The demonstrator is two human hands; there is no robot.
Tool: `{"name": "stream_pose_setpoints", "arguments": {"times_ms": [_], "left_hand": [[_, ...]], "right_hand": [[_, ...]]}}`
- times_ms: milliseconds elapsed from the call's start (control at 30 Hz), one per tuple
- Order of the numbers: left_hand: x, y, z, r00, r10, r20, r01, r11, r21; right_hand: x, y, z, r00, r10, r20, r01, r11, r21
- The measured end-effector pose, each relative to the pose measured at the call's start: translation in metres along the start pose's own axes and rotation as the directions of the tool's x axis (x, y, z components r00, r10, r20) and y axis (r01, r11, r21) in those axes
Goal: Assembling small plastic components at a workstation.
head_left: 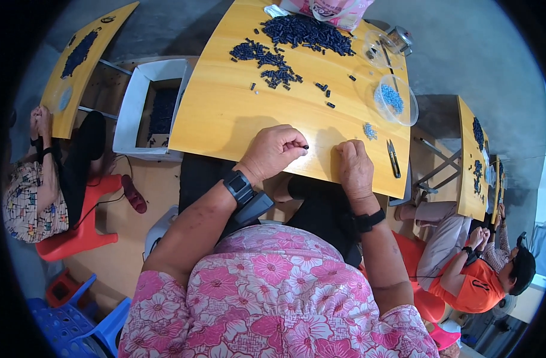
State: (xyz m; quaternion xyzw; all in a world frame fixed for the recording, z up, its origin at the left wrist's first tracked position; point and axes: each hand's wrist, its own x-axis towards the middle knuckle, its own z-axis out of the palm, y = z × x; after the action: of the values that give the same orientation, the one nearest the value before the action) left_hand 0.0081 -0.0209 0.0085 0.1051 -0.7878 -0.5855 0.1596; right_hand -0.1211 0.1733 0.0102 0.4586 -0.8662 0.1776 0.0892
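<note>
Small black tube piece pinched in my left hand fingertips, just left of my right hand, whose fingers are curled shut; clippers sit right of it.

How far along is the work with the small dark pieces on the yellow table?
Done: I cannot tell a finished lot apart; a white box left of the table holds dark pieces. In hand: the left hand pinches one small dark piece, while the right hand rests closed on the table edge. Left: a large pile of dark pieces and scattered ones, plus pale blue bits in a clear dish.
</note>
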Motion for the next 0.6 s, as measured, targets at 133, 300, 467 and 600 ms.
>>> {"name": "stream_pose_setpoints", "arguments": {"times_ms": [133, 300, 467, 600], "left_hand": [[-0.0003, 0.0007, -0.0001, 1.0, -0.018, -0.003, 0.018, 1.0, 0.013], [-0.0008, 0.0, -0.0004, 1.0, -0.01, -0.006, 0.01, 0.999, 0.042], [-0.0009, 0.0015, -0.0006, 1.0, -0.001, -0.006, 0.002, 0.999, 0.045], [-0.0006, 0.0022, -0.0013, 1.0, 0.001, -0.003, -0.001, 0.999, 0.043]], "right_hand": [[0.0014, 0.0008, 0.0015, 1.0, 0.003, 0.013, -0.004, 0.999, 0.04], [0.0065, -0.0054, -0.0059, 0.999, 0.016, 0.031, -0.02, 0.991, 0.135], [0.0056, -0.0033, -0.0023, 0.999, 0.031, 0.032, -0.035, 0.986, 0.161], [0.0066, -0.0039, -0.0015, 0.999, 0.033, 0.006, -0.033, 0.988, 0.153]]}}
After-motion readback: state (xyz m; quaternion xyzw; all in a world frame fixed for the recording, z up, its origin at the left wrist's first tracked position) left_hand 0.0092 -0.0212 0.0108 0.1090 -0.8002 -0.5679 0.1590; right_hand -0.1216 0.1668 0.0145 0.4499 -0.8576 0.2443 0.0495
